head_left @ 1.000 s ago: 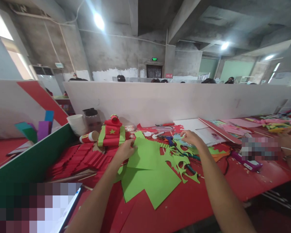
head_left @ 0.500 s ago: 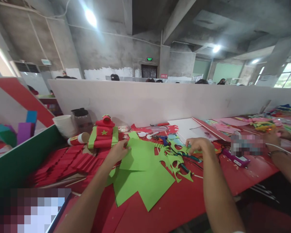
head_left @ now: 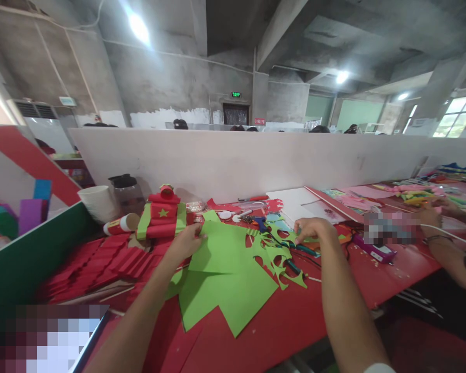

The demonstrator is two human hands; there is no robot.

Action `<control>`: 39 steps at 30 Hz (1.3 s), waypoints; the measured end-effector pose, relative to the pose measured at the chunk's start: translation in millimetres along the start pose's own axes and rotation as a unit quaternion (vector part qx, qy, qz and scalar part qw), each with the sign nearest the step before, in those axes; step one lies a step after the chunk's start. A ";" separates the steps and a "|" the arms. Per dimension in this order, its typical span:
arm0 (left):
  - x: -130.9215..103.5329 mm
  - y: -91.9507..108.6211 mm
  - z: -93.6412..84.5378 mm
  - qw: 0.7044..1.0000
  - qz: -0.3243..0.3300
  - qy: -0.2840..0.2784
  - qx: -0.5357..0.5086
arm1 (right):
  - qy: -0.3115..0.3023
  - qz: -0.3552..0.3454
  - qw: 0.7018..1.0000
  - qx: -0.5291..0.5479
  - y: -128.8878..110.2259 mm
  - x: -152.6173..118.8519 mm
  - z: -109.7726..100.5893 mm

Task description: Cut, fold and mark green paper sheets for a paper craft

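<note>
My left hand (head_left: 187, 242) is at the upper left edge of a bright green paper sheet (head_left: 221, 248), its thumb and fingers closed on that edge. Under it lies another green sheet (head_left: 236, 295) with pointed corners, flat on the red table. To the right, my right hand (head_left: 314, 230) bends down with its fingertips pinched at the edge of cut-out green paper scraps (head_left: 274, 254) full of round holes. A dark teal pen-like tool (head_left: 306, 250) lies just below those fingers. Beyond my left hand stands a red and green paper model (head_left: 163, 213) with a yellow-green star.
Folded red paper strips (head_left: 97, 259) cover the left side, near a white cup stack (head_left: 97, 203) and a lidded jar (head_left: 126, 194). A white partition (head_left: 217, 160) borders the back. At right are a purple box (head_left: 375, 249) and a co-worker's arm (head_left: 450, 254).
My right hand has moved slightly left and its fingertips have closed at the scraps. My left hand stays at the green sheet. The whole view has shifted a little.
</note>
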State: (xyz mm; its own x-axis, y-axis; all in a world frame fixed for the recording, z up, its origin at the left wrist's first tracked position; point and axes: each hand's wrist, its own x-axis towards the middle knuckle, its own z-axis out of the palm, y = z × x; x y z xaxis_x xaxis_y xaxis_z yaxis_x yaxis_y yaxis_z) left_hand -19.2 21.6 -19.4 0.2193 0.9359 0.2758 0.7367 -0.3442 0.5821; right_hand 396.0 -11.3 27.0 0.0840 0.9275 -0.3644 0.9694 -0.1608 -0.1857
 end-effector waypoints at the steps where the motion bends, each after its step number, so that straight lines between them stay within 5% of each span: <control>1: 0.5 -1.3 0.6 1.000 -0.001 0.000 0.002 | 0.003 0.000 1.000 0.000 -0.9 0.1 0.5; 14: -1.7 2.7 -0.2 1.000 0.007 0.009 -0.006 | 0.015 0.017 1.000 0.006 -2.4 -0.3 -0.1; 20: -0.1 -2.2 1.5 0.998 0.015 0.005 -0.060 | -0.004 0.003 0.996 0.089 17.4 -0.9 17.6; 26: 1.6 -5.7 3.9 1.000 0.011 0.012 -0.024 | 0.051 -0.112 0.981 0.152 36.9 4.5 28.5; 39: 0.3 -1.8 0.9 1.000 0.018 -0.001 0.013 | 0.179 -0.186 0.963 0.077 40.1 -18.4 42.7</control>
State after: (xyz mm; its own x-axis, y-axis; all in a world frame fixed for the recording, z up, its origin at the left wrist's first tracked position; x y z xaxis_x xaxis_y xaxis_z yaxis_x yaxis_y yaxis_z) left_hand -20.0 22.6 -21.0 0.2477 0.9230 0.2945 0.7440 -0.3759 0.5524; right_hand 423.5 -49.2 -12.7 -0.1607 0.9832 0.0866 0.9042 0.1819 -0.3865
